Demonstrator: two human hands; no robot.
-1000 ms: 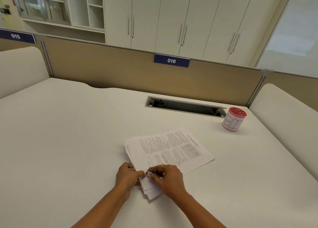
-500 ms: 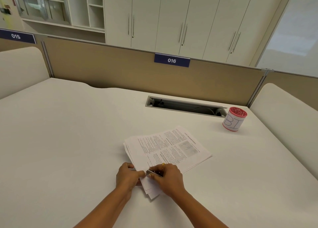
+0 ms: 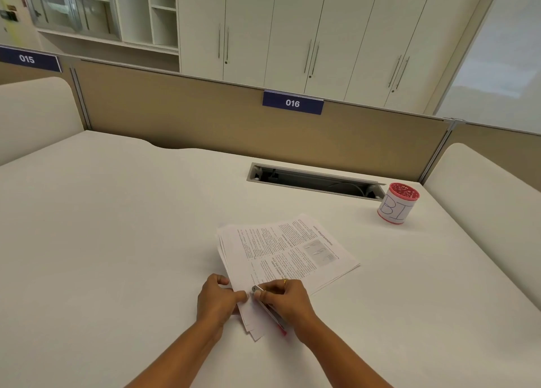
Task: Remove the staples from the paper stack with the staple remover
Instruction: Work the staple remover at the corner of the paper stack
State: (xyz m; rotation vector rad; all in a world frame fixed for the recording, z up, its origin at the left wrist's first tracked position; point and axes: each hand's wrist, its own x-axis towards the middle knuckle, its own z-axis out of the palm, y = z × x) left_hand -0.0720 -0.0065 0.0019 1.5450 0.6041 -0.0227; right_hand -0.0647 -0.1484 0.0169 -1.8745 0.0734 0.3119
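A stack of printed paper (image 3: pixel 288 251) lies on the white desk (image 3: pixel 117 241), its near corner pointing toward me. My left hand (image 3: pixel 218 300) pinches that near corner from the left, thumb on top. My right hand (image 3: pixel 285 298) grips a slim pen-shaped staple remover (image 3: pixel 268 310) with a metal tip and a red rear end. Its tip rests on the paper just right of my left thumb. No staple is visible; my fingers cover that spot.
A red-and-white cup (image 3: pixel 398 203) marked with letters stands at the back right. An open cable slot (image 3: pixel 314 181) runs along the desk's far edge below the tan partition (image 3: pixel 205 118). White side panels flank the desk.
The paper stack has shifted slightly. My right hand has turned, so the remover's red rear end now shows below it. Both hands stay at the near corner.
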